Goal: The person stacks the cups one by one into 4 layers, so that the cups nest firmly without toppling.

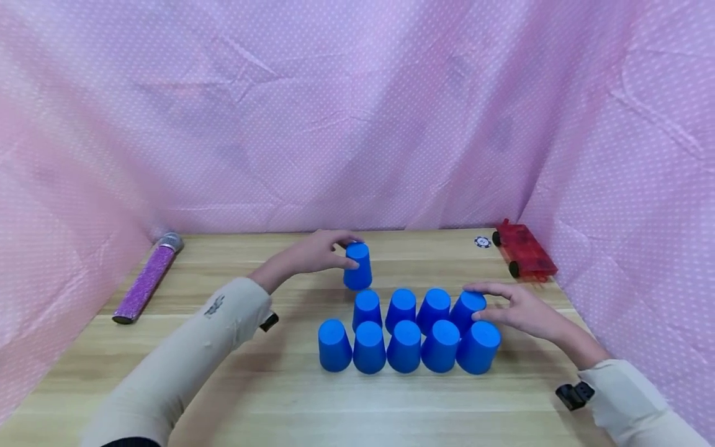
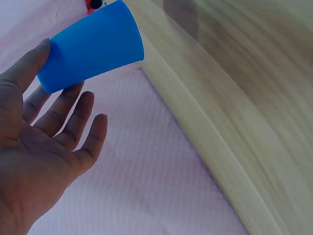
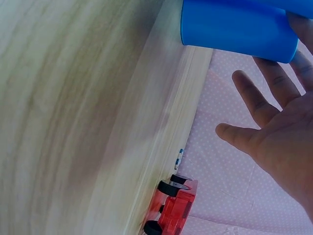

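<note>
Upside down, a blue plastic cup (image 1: 359,273) is pinched near its base by the thumb and fingers of my left hand (image 1: 317,253), behind the other cups. The left wrist view shows this cup (image 2: 93,49) at the fingertips, with the outer fingers spread off it. My right hand (image 1: 527,310) has thumb and fingers around the top of the rightmost back-row cup (image 1: 465,309). In the right wrist view that cup (image 3: 234,32) lies between thumb and fingertips. Several more inverted blue cups stand in a front row (image 1: 404,347) and a back row (image 1: 401,307).
A purple glittery microphone (image 1: 146,282) lies at the left of the wooden table (image 1: 357,410). At the back right are a red toy car (image 1: 526,249) and a black-and-white poker chip (image 1: 483,242). Pink dotted cloth (image 1: 357,112) hangs around the back and sides.
</note>
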`<state>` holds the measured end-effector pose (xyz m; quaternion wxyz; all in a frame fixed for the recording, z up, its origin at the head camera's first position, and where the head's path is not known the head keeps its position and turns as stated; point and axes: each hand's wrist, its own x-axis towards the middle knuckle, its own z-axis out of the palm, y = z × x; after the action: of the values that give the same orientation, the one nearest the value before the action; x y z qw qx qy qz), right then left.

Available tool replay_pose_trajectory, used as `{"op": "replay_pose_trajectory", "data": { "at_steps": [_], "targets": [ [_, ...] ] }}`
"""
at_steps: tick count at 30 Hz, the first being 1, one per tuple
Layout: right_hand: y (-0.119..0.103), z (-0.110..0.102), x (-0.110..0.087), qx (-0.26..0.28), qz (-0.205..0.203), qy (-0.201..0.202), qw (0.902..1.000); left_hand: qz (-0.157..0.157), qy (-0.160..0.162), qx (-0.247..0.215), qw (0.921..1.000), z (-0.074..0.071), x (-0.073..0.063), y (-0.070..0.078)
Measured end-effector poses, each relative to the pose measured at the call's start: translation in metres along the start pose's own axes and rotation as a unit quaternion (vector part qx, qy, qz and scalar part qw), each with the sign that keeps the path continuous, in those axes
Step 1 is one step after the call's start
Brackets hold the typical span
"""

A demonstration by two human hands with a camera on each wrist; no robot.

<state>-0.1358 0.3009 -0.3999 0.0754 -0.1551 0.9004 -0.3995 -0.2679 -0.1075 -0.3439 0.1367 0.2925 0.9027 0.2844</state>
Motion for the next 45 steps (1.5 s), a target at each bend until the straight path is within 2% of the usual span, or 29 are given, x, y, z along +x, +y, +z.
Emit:
{"op": "replay_pose_trajectory", "data": {
  "at_steps": [9, 14, 18, 22, 26, 35, 38, 41, 45],
  "targets": [
    [0.004, 0.007, -0.001, 0.012, 0.001, -0.008, 0.9999, 0.01, -0.035, -0.005, 0.9993, 0.027, 0.046, 0.018],
    [0.001, 0.008, 0.0, 0.004, 0.0, -0.005, 1.0, 0.017, -0.051, 0.004, 0.9985, 0.039, 0.058, 0.022],
    [-0.001, 0.008, 0.0, 0.002, -0.003, -0.004, 1.0, 0.026, -0.045, 0.016, 0.9985, 0.047, 0.063, 0.022],
    [-0.002, 0.008, -0.001, -0.001, -0.002, -0.005, 1.0, 0.033, -0.047, 0.018, 0.9982, 0.053, 0.066, 0.022],
    [-0.002, 0.008, 0.0, -0.002, 0.002, -0.008, 1.0, 0.027, -0.053, 0.014, 0.9982, 0.056, 0.067, 0.023],
    [0.0, 0.007, 0.003, -0.002, 0.005, -0.011, 0.9999, 0.028, -0.064, 0.005, 0.9976, 0.058, 0.069, 0.025],
    [0.001, 0.005, 0.003, -0.004, 0.003, -0.008, 1.0, 0.026, -0.076, 0.005, 0.9968, 0.053, 0.068, 0.026],
    [0.0, 0.002, 0.002, -0.006, 0.0, -0.001, 1.0, 0.022, -0.077, 0.001, 0.9968, 0.042, 0.062, 0.03],
    [0.0, 0.001, 0.003, -0.005, -0.003, 0.0, 1.0, 0.03, -0.053, -0.002, 0.9981, 0.025, 0.042, 0.031]
  ]
}}
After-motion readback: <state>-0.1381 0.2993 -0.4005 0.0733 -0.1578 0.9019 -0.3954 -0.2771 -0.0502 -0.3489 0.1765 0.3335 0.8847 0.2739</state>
